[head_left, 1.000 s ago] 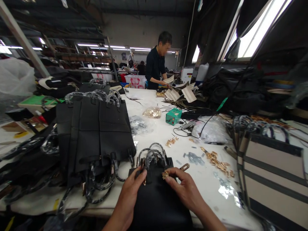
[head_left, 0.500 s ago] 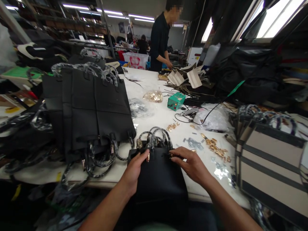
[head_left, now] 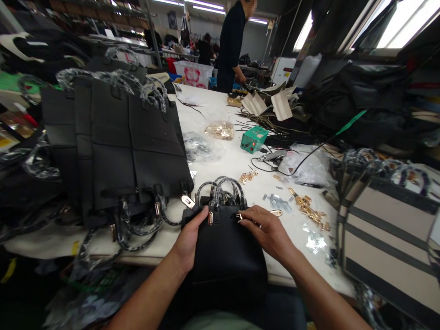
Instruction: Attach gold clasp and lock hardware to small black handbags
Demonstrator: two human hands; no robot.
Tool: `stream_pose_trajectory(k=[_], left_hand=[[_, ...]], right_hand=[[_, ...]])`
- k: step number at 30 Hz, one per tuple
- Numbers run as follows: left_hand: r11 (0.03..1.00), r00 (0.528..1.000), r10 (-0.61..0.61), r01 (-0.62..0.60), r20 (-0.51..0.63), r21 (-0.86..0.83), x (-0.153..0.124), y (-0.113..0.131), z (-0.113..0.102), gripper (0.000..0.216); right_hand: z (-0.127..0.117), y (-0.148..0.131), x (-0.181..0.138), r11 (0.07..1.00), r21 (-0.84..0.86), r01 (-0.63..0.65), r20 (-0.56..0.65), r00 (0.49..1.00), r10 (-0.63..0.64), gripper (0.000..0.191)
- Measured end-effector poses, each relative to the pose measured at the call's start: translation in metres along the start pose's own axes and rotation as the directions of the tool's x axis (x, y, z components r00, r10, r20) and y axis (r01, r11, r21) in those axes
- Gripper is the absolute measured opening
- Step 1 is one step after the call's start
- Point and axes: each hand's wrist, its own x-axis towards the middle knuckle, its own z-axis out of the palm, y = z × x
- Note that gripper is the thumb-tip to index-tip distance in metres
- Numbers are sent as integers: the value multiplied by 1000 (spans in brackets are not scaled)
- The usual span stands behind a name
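I have the black handbag (head_left: 225, 250) at the near table edge — its lower part hangs out of sight below. My left hand (head_left: 190, 236) grips its top corner, thumb by a gold clasp (head_left: 210, 218). My right hand (head_left: 271, 231) pinches small gold hardware (head_left: 239, 216), too tiny to identify. Wrapped handles (head_left: 223, 190) rise behind.

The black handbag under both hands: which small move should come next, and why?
Probably press the small gold fitting down against the black handbag front with the right hand. Its fingertips pinch that piece at the top edge, beside the gold clasp, while the left hand steadies the bag's left side.
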Motion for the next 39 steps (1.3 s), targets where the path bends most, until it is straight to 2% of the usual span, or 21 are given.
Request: stream_pose_trajectory(k=[6,11,18,24,28,39], left_hand=[[997,1000,-1,0,-7,-79,2,0,-1,52],[997,1000,-5,3,-30,-83,2,0,-1,52],[986,981,168,-169,-98,-2,5,-4,-1,42],[995,989,93,-96,-114,-21,6,-4,1,43],[992,981,119,-122,-151,-14,6,-4,1,42],[997,988,70,-75,-141,-24,11,-3,-2,44]], right_hand=[[7,4,3,994,-106,9,-13,1000,-11,22],[6,4,6,980,-191,62,48,997,-54,22],[9,1,16,939,-326,105,187,981,-45,20],[3,-1,22,942,-300,150,283,957,-62,18],[0,-5,27,938,-304,166,293,953,-73,17],[2,9,31,914,-315,256,341,929,-142,18]])
